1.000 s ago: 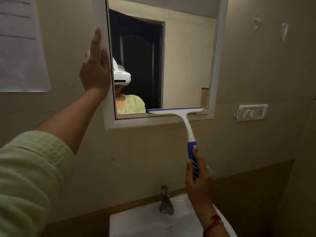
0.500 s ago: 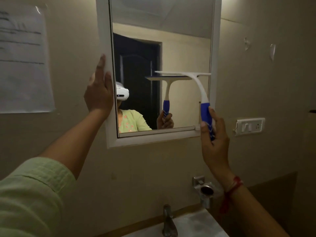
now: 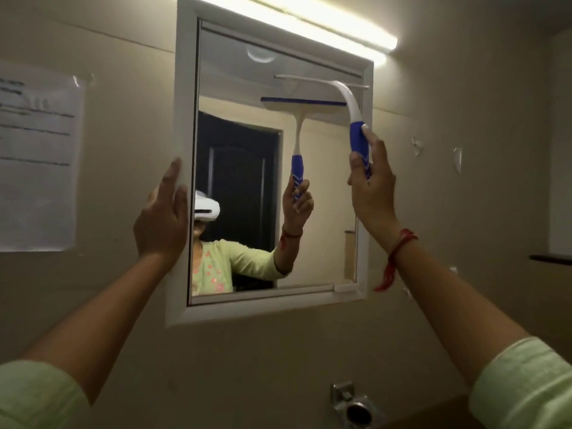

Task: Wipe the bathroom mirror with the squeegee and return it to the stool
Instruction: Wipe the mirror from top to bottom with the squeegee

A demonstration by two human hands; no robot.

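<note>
Paper notice (image 3: 37,162) taped on the wall left of the mirror (image 3: 247,168). Left hand (image 3: 161,218) lies open and flat, fingers on the mirror's left frame edge. Right hand (image 3: 371,184) is wrapped around the blue handle of the squeegee (image 3: 349,103), its blade pressed to the glass near the mirror's top right. Tube light (image 3: 325,23) glows above the mirror.
</note>
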